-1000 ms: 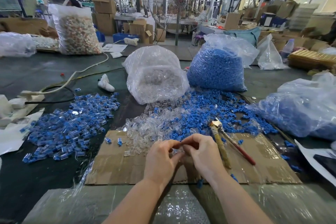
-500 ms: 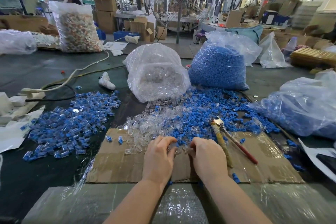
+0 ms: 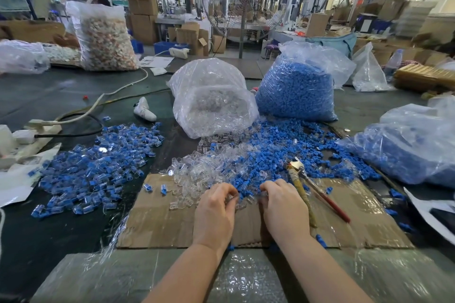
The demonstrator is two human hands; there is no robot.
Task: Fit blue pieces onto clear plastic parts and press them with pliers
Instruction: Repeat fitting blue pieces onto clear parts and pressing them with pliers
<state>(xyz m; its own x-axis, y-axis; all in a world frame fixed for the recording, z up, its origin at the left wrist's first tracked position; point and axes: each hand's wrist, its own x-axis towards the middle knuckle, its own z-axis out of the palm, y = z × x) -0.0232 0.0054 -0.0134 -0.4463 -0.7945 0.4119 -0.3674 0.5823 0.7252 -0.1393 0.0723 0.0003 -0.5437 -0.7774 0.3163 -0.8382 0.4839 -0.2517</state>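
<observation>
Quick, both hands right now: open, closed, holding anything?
Left hand: fingers curled into the clear plastic parts; a grip cannot be told.
Right hand: fingers curled at the blue pieces; cannot be told. Pliers untouched.

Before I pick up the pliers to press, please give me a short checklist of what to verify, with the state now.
1. Pliers within reach, lying on the cardboard beside the right hand: ok.
2. Right hand free to take them: cannot tell, fingers curled into the pile.
3. Clear part held in left hand: cannot tell.
4. Blue piece fitted onto a clear part: cannot tell, hidden by the fingers.
5. Loose blue pieces and clear parts in supply: ok.
</observation>
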